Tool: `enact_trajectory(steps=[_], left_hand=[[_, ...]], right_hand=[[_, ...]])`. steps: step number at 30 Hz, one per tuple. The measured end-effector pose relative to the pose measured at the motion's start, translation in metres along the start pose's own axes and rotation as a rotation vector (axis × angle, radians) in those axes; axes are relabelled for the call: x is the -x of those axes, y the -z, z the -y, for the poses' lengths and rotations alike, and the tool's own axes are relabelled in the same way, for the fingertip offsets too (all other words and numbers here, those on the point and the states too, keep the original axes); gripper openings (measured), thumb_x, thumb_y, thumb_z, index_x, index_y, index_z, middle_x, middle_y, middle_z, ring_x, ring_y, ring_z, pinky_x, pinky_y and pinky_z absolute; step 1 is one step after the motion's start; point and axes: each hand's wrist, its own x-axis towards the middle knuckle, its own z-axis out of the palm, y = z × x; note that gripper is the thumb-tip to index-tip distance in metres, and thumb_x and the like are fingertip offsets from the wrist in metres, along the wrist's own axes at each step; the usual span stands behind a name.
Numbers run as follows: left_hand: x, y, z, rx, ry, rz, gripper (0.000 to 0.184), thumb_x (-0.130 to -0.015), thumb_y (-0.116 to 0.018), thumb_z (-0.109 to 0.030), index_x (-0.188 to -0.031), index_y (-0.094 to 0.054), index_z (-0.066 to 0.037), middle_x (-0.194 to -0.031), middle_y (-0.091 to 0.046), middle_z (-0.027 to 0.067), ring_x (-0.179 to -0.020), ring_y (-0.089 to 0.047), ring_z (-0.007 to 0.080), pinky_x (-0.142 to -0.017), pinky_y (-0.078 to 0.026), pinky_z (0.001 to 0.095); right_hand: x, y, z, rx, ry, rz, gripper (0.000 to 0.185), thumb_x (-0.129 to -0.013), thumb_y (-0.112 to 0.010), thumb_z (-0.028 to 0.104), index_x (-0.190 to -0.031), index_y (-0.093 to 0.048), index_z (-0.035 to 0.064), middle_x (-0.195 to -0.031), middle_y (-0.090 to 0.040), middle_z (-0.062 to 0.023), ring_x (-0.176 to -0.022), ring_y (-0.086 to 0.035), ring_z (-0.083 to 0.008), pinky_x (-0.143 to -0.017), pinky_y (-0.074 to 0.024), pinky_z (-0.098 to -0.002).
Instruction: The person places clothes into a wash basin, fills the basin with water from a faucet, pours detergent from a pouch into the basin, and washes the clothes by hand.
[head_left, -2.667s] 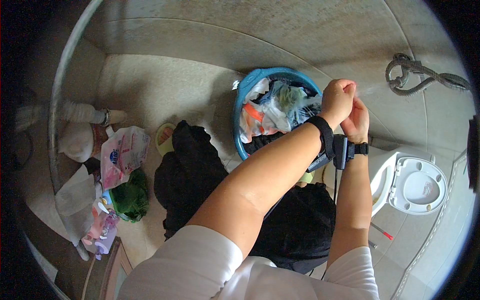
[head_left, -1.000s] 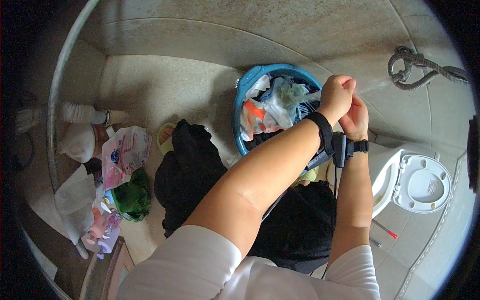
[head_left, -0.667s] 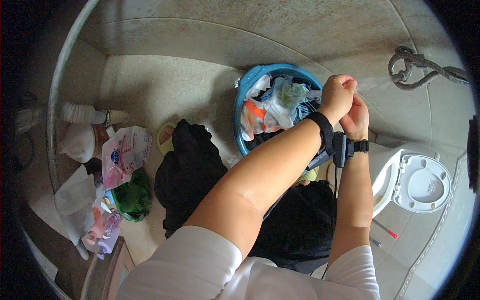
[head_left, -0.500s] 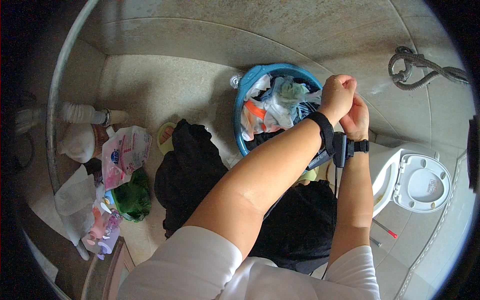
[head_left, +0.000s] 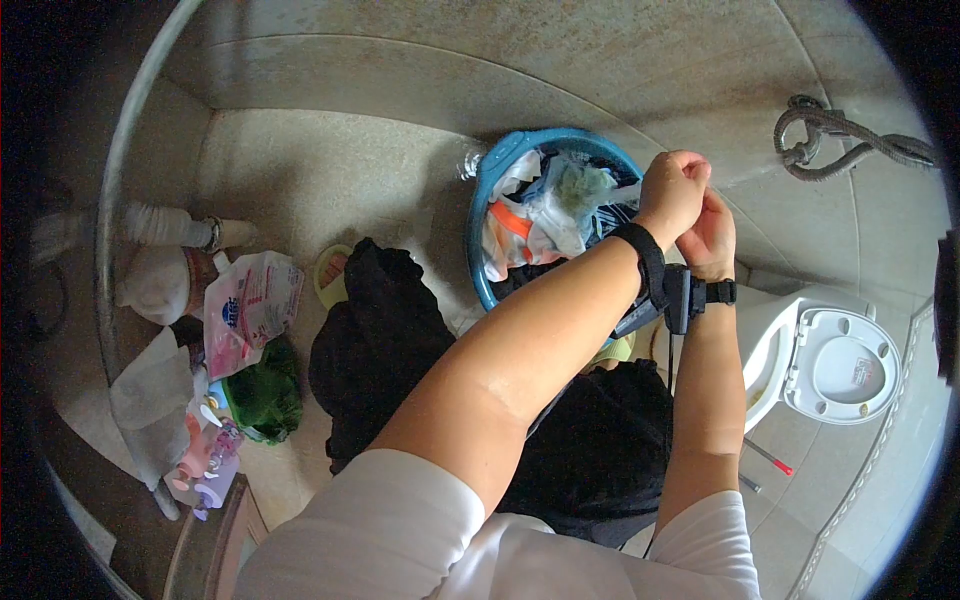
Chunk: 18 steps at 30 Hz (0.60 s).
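The left hand point(head_left: 673, 195) and right hand point(head_left: 710, 240) are close against each other over the right edge of the blue tub point(head_left: 482, 200), the left one's fingers curled in, the right one's partly hidden behind it; whether either is clamped on something I cannot tell. The tub stands on the floor point(head_left: 290, 170) by the tiled wall point(head_left: 560, 60), and in it lie the clothes point(head_left: 550, 225), white, orange, blue and dark, in a loose heap. A clear streak point(head_left: 622, 195) runs leftward from beside the left hand across them. Black straps point(head_left: 648, 265) circle both wrists, with a dark device point(head_left: 680, 300) between. A hose point(head_left: 850, 155) loops on the wall to the right, above the toilet point(head_left: 840, 365), whose lid is up. Well apart on the left sit a pink pouch point(head_left: 255, 305), a green bag point(head_left: 265, 395) and some bottles point(head_left: 208, 455)
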Motion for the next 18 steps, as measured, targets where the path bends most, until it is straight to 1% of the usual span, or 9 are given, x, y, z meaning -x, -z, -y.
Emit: enact_trajectory(steps=[3,9,12,15,17,18], left_hand=[[-0.0007,-0.0004,0.0023,-0.010,-0.053,-0.022,0.018,-0.078,-0.062,-0.018,-0.084,-0.064,-0.001,-0.081,-0.063,0.0152,-0.075,-0.062,0.0259,-0.066,-0.048,0.0339],[0.0008,0.0009,0.0001,-0.050,-0.019,-0.036,0.018,-0.078,-0.061,-0.018,-0.086,-0.065,-0.002,-0.082,-0.063,0.0152,-0.077,-0.062,0.0264,-0.069,-0.048,0.0347],[0.0024,0.0020,-0.0012,-0.075,-0.025,-0.010,0.018,-0.079,-0.060,-0.018,-0.087,-0.065,-0.002,-0.083,-0.063,0.0153,-0.077,-0.061,0.0265,-0.069,-0.048,0.0350],[0.0016,0.0012,0.0022,-0.089,-0.063,-0.047,0.018,-0.079,-0.060,-0.018,-0.086,-0.065,-0.002,-0.083,-0.063,0.0156,-0.077,-0.061,0.0271,-0.069,-0.048,0.0354],[0.0016,0.0038,0.0006,-0.127,-0.044,0.016,0.022,-0.082,-0.057,-0.019,-0.092,-0.063,0.000,-0.085,-0.065,0.0144,-0.079,-0.062,0.0231,-0.070,-0.048,0.0327],[0.0017,0.0039,0.0011,-0.127,-0.044,0.016,0.022,-0.082,-0.057,-0.019,-0.092,-0.063,0.000,-0.085,-0.065,0.0144,-0.079,-0.062,0.0231,-0.070,-0.048,0.0327]], right_hand=[[-0.0022,0.0024,-0.0006,-0.029,-0.014,0.064,0.031,-0.090,-0.037,0.014,-0.112,-0.049,-0.0038,-0.114,-0.054,-0.0150,-0.106,-0.051,-0.0260,-0.093,-0.0393,-0.0378],[-0.0006,0.0019,-0.0011,-0.006,0.001,0.010,0.031,-0.091,-0.036,0.015,-0.112,-0.049,-0.0028,-0.113,-0.054,-0.0148,-0.105,-0.052,-0.0262,-0.093,-0.0395,-0.0382],[0.0001,0.0040,-0.0005,-0.017,-0.026,0.038,0.030,-0.091,-0.036,0.015,-0.112,-0.049,-0.0028,-0.113,-0.054,-0.0147,-0.105,-0.052,-0.0264,-0.093,-0.0394,-0.0382],[-0.0007,0.0064,-0.0009,-0.009,-0.035,0.054,0.030,-0.090,-0.037,0.014,-0.112,-0.049,-0.0026,-0.113,-0.054,-0.0144,-0.105,-0.052,-0.0263,-0.093,-0.0394,-0.0381],[-0.0008,0.0070,-0.0016,-0.024,-0.033,0.061,0.030,-0.090,-0.037,0.014,-0.112,-0.049,-0.0023,-0.113,-0.054,-0.0144,-0.106,-0.051,-0.0260,-0.093,-0.0394,-0.0380],[-0.0006,0.0054,-0.0025,-0.039,-0.030,0.069,0.030,-0.090,-0.037,0.014,-0.112,-0.048,-0.0020,-0.114,-0.054,-0.0144,-0.106,-0.051,-0.0258,-0.093,-0.0394,-0.0380]])
